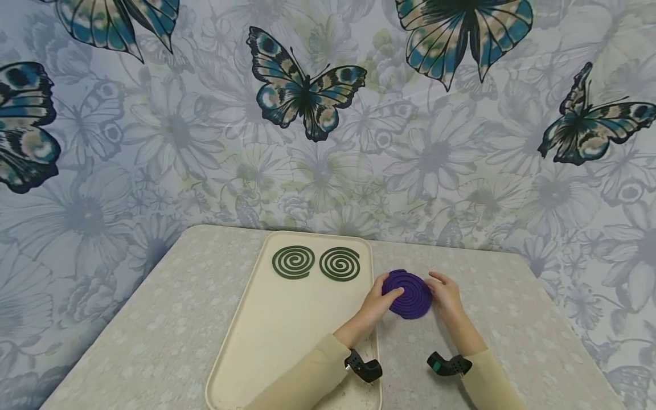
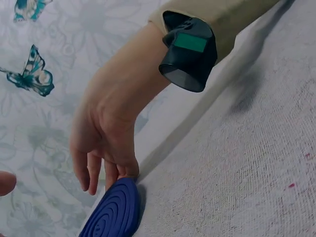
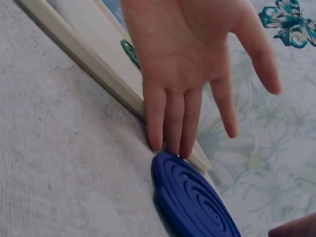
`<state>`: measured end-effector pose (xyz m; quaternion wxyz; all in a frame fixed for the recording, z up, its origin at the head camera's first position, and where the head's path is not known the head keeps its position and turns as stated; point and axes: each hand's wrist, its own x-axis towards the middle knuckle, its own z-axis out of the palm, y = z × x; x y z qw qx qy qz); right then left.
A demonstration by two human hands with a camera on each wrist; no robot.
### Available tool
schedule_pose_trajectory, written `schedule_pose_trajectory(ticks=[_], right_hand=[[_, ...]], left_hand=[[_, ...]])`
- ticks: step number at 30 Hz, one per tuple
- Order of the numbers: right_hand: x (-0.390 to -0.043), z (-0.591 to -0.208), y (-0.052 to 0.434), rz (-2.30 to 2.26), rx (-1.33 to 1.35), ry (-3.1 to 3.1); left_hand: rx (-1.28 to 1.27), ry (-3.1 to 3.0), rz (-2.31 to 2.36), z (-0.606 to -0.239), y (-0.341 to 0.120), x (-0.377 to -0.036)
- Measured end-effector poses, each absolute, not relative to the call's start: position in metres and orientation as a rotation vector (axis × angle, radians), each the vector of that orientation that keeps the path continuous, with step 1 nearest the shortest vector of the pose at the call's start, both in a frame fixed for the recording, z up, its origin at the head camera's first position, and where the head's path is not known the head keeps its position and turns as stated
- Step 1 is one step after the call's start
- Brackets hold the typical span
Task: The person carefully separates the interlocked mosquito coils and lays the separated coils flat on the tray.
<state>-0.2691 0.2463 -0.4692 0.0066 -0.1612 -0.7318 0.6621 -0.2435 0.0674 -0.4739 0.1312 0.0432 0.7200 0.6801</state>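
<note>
A flat purple spiral coil (image 1: pixel 411 304), like a wound rope of modelling clay, lies on the table just right of the tray; it looks blue in the left wrist view (image 2: pixel 111 212). My left hand (image 1: pixel 375 302) is at its left side, the thumb over the coil in the head view. The right wrist view shows that same left hand (image 3: pixel 180 69) with straight fingers, their tips right at the rim and the thumb held apart. At the opposite edge is my right hand (image 1: pixel 447 299), its fingers hanging loosely down with fingertips at the rim.
A long cream tray (image 1: pixel 287 330) with a raised rim lies on the left. Two green spirals, one left (image 1: pixel 295 259) and one right (image 1: pixel 340 263), lie at its far end. The patterned tabletop (image 1: pixel 523 324) meets a butterfly-print backdrop (image 1: pixel 435 193).
</note>
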Motion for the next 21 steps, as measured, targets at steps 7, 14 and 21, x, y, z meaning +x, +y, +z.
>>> schedule_pose_trajectory(ticks=[7, 14, 21], right_hand=[[-0.27, -0.477, 0.258, 2.095, -0.467, -2.348], [-0.268, -0.468, 0.258, 2.154, -0.43, -2.276], [-0.262, -0.444, 0.244, 2.377, -0.374, -2.043]], left_hand=[[0.109, 2.045, 2.121, -0.478, 0.068, -0.247], [0.066, 1.998, 2.179, -0.476, 0.06, -0.249], [0.281, 2.26, 2.182, -0.467, 0.036, -0.254]])
